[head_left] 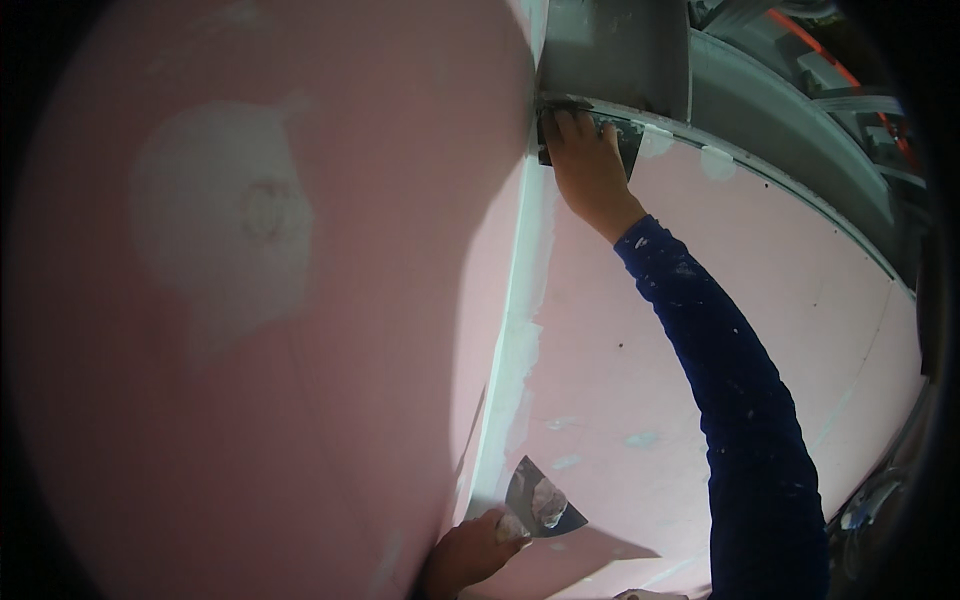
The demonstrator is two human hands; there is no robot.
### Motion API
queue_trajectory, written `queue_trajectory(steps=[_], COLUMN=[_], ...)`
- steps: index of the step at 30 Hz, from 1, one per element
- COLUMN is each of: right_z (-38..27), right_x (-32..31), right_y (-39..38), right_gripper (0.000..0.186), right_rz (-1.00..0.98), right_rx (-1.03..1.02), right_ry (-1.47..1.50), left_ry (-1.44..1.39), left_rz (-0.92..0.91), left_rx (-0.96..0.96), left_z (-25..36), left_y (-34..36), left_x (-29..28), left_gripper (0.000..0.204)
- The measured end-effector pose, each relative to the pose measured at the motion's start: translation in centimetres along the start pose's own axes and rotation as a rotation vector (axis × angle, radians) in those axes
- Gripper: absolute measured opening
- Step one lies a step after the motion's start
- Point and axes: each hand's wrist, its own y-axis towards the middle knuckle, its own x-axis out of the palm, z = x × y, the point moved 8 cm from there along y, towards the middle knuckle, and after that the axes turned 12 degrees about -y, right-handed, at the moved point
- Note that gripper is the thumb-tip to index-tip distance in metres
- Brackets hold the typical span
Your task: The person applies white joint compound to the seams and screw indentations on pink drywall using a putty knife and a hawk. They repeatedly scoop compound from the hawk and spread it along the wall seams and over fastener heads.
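My right hand (590, 170) reaches up in a navy sleeve, its fingers closed on a dark, flat putty knife (630, 145). That blade lies against the pink board (660, 300) at the top of the inside corner, just under a metal edge. Low in the view, my left hand (472, 552) grips a second putty knife (519, 484) with a triangular blade. A lump of whitish joint compound (548, 502) sits on this blade. Down the corner runs a pale strip of compound (513, 330), ragged along its right side. My fingers hide both handles.
A large pink board (390, 250) stands close on the left, with a pale patch (230, 220) on it. Grey metal framing (620, 60) crosses the upper right, with an orange-red line (815, 45) beyond. Small compound spots (717, 163) dot the right board's top edge.
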Motion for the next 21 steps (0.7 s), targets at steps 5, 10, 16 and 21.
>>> queue_trajectory(steps=[5,10,16,21], right_z=[-0.3,-0.7,0.1,-0.8], right_x=[-1.5,-2.4,-1.5,-0.6], right_y=[-1.5,-3.0,-0.6,0.4], right_gripper=[0.042,0.041,0.052,0.042], right_rz=[0.081,0.019,0.125,0.085], right_rx=[-0.038,0.010,0.029,0.017], right_ry=[-0.013,-0.001,0.072,-0.006], left_ry=[0.031,0.002,0.007,0.000], left_rz=[-0.017,0.010,0.010,0.106], left_rx=[0.004,0.019,0.070,0.123], left_z=[0.3,0.0,-0.6,-0.7], left_y=[0.0,0.1,0.7,0.8], left_x=[-0.1,-0.2,0.0,-0.3], left_gripper=[0.080,0.081,0.081,0.070])
